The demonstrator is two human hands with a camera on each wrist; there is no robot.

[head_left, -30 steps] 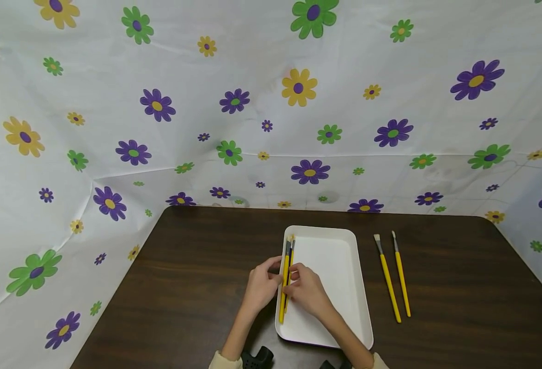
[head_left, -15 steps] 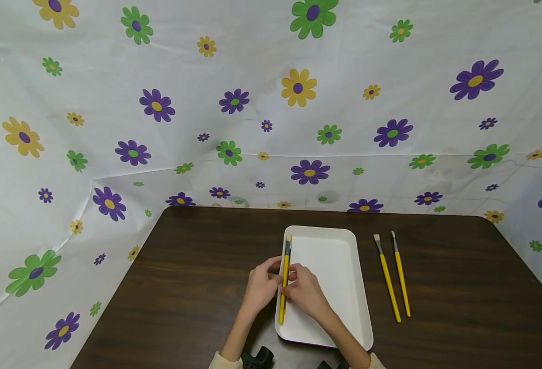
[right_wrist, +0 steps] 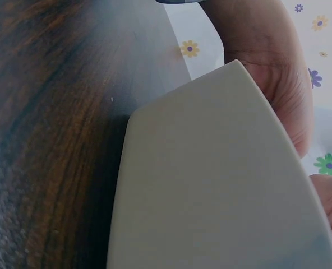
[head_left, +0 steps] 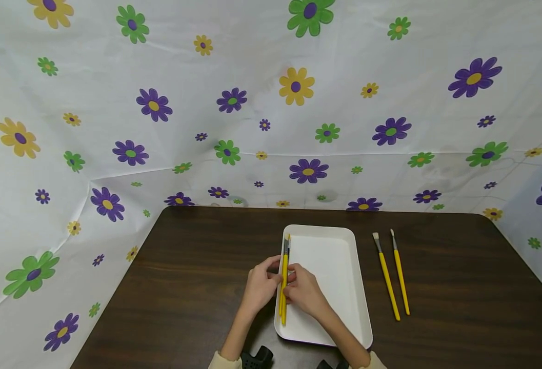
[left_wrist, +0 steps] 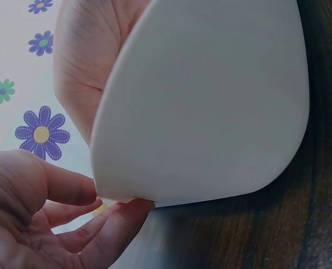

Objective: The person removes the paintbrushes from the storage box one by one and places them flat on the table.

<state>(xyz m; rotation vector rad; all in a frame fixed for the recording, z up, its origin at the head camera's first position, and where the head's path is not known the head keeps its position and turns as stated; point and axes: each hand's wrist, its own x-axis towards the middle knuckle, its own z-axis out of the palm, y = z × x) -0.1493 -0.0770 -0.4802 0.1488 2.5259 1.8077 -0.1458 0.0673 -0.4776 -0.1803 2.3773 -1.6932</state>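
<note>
A shallow white tray point(head_left: 328, 277) rests on the brown table. My left hand point(head_left: 260, 288) is at its left side, and the left wrist view shows the thumb and fingers point(left_wrist: 118, 227) pinching the tray's rim. My right hand point(head_left: 305, 291) reaches over the tray from the right, pinching a yellow-handled paintbrush point(head_left: 284, 274) just inside the left wall. A second paintbrush point(head_left: 280, 306) lies close beside and partly under it, mostly hidden. In the right wrist view the tray's outer wall point(right_wrist: 205, 174) hides most of the fingers.
Right of the tray, two more yellow-handled paintbrushes lie on the table: a flat one point(head_left: 387, 279) and a thinner one point(head_left: 400, 271). A flowered white cloth point(head_left: 252, 118) hangs behind the table point(head_left: 197, 261).
The two paintbrushes in the tray have shifted against each other: the second one's handle end now shows left of the front one instead of right. Both hands stay in nearly the same place.
</note>
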